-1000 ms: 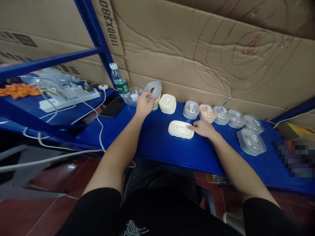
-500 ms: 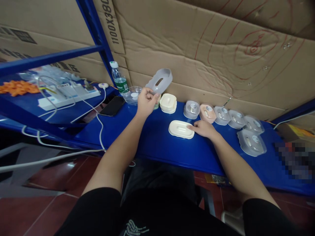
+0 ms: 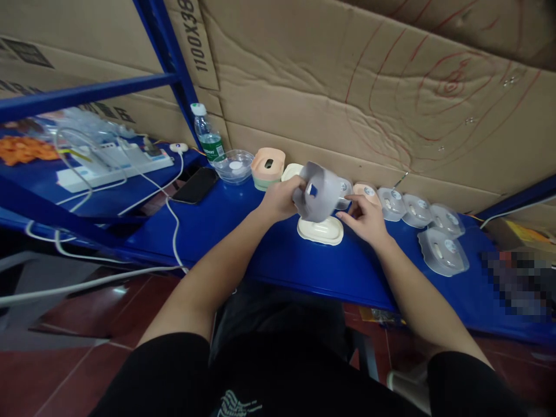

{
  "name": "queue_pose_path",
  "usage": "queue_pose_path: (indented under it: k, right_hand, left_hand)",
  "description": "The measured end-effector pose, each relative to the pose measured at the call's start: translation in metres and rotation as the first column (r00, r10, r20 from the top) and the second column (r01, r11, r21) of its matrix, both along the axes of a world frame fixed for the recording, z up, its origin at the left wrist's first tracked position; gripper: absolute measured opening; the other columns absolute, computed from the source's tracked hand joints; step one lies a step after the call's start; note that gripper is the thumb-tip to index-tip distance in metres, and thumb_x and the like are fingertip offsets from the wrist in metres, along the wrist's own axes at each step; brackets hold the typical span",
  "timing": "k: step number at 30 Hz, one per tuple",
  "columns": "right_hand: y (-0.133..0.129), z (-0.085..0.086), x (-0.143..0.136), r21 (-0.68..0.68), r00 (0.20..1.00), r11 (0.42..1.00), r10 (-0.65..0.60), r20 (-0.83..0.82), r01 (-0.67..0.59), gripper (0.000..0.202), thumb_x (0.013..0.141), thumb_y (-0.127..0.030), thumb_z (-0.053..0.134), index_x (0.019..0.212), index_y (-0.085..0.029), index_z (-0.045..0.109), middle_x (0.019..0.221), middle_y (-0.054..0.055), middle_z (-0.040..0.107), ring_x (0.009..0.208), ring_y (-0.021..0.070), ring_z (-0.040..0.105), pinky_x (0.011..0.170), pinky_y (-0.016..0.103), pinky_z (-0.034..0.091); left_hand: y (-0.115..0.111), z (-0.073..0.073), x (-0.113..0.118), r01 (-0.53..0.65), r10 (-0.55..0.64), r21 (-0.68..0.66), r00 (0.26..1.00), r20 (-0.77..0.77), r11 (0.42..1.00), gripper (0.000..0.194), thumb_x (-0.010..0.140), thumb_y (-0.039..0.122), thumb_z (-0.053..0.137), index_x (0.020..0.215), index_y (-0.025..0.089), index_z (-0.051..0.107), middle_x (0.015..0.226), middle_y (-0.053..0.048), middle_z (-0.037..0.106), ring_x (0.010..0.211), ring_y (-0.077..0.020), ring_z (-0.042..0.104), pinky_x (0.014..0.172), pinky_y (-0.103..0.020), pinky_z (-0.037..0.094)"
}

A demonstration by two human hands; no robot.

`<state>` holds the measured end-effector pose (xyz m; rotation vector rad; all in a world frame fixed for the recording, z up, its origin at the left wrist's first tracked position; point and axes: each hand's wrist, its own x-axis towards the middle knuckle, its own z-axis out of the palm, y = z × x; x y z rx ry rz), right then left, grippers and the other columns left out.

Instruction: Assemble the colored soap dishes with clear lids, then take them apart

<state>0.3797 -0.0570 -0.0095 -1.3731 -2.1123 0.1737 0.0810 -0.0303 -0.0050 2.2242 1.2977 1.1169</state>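
Note:
My left hand [image 3: 284, 198] grips the edge of a translucent grey cover [image 3: 324, 194] with an oval hole, holding it tilted in the air. Below the cover, a cream oval base [image 3: 320, 230] lies on the blue shelf. Close to the cover's right side is my right hand [image 3: 365, 218], thumb and fingers apart with nothing between them. Behind the left hand stand peach and green covers [image 3: 268, 165] stacked together, and beside them a cream stack [image 3: 292, 171], partly hidden by the grey cover.
Several lidded containers [image 3: 417, 209] line the right side of the blue shelf [image 3: 278, 260], one [image 3: 443, 252] nearer the front. A clear bowl [image 3: 235, 167], bottle [image 3: 210, 136], phone [image 3: 195, 186] and white cables are at left. Cardboard [image 3: 304, 81] stands behind.
My left hand has carried the grey cover right and down, over the cream base, and tilted it. My right hand has let go of the base and risen beside the cover.

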Motion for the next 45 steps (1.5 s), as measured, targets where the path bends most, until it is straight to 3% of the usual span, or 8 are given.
queue_pose_path:
  k: [5,8,11,16,21,25,30,45]
  right_hand:
    - [-0.005,-0.001,-0.001,0.289,0.996,0.954,0.087,-0.028,-0.076,0.088,0.084,-0.066,0.070,0.154,-0.019,0.045,0.137,0.021,0.068,0.122,0.0386,0.066,0.096,0.054,0.057]
    - [-0.004,-0.002,0.001,0.352,0.991,0.929,0.134,-0.026,-0.116,0.066,0.091,-0.060,0.062,0.143,-0.021,0.055,0.132,0.019,0.070,0.127,0.0371,0.065,0.104,0.054,0.054]
    - [-0.004,-0.002,0.004,0.240,0.999,0.970,0.044,-0.009,-0.040,0.049,0.093,-0.063,0.057,0.116,-0.021,0.069,0.109,0.016,0.076,0.105,0.0340,0.071,0.095,0.049,0.056]
    - [-0.004,-0.002,0.004,0.101,0.991,0.987,-0.114,-0.068,0.121,0.071,0.085,-0.089,0.046,0.087,-0.022,0.067,0.078,0.012,0.068,0.081,0.0299,0.064,0.073,0.041,0.052]
    - [0.001,0.004,0.007,-0.135,0.979,0.991,-0.011,-0.202,-0.017,0.084,0.081,-0.101,0.028,0.063,-0.024,0.055,0.059,0.008,0.059,0.059,0.0222,0.057,0.059,0.036,0.045]
    - [0.004,0.012,0.009,-0.431,0.982,0.900,-0.015,-0.188,-0.069,0.083,0.089,-0.094,0.033,0.055,-0.022,0.056,0.049,0.005,0.055,0.048,0.0172,0.054,0.052,0.032,0.041]
    - [0.003,0.014,0.009,-0.743,0.995,0.661,0.073,-0.072,-0.102,0.079,0.087,-0.091,0.048,0.060,-0.019,0.065,0.046,0.002,0.055,0.040,0.0122,0.050,0.045,0.027,0.040]
    - [0.006,0.004,0.006,-0.745,0.989,0.667,0.116,0.091,-0.010,0.071,0.095,-0.079,0.048,0.060,-0.019,0.064,0.048,0.002,0.057,0.041,0.0131,0.054,0.046,0.027,0.043]
  left_hand:
    - [-0.012,0.004,0.010,0.119,-0.098,0.146,0.985,-0.145,0.982,0.015,0.082,0.018,0.068,0.096,0.023,0.065,0.115,-0.007,0.072,0.090,-0.0179,0.068,0.076,-0.031,0.052]
    - [-0.011,0.003,0.011,0.159,-0.140,0.191,0.984,-0.109,0.969,0.018,0.081,0.016,0.068,0.097,0.023,0.064,0.132,-0.009,0.067,0.091,-0.0170,0.067,0.074,-0.030,0.052]
    - [-0.011,0.003,0.013,0.119,-0.116,0.155,0.993,-0.028,0.981,0.027,0.084,0.020,0.071,0.110,0.023,0.063,0.129,-0.009,0.069,0.090,-0.0173,0.067,0.076,-0.030,0.052]
    - [-0.017,0.010,0.013,0.028,-0.028,0.066,1.000,-0.008,0.997,0.042,0.097,0.042,0.064,0.133,0.021,0.062,0.095,-0.004,0.075,0.078,-0.0174,0.068,0.073,-0.030,0.049]
    - [-0.017,0.013,0.012,0.027,-0.025,0.011,0.993,-0.115,1.000,0.042,0.104,0.047,0.045,0.123,0.021,0.072,0.087,-0.006,0.076,0.086,-0.0222,0.071,0.073,-0.033,0.049]
    - [-0.008,0.006,0.010,0.118,-0.136,-0.102,0.972,-0.189,0.988,0.048,0.106,0.047,0.038,0.102,0.019,0.076,0.094,-0.009,0.078,0.091,-0.0234,0.071,0.078,-0.035,0.049]
    - [0.002,-0.008,0.010,0.181,-0.247,-0.253,0.933,-0.262,0.950,0.054,0.106,0.048,0.031,0.097,0.016,0.074,0.102,-0.013,0.078,0.097,-0.0248,0.071,0.086,-0.037,0.050]
    - [0.005,-0.014,0.017,0.074,-0.192,-0.268,0.872,-0.450,0.961,0.058,0.106,0.052,0.031,0.103,0.016,0.076,0.110,-0.014,0.080,0.107,-0.0273,0.072,0.083,-0.035,0.049]
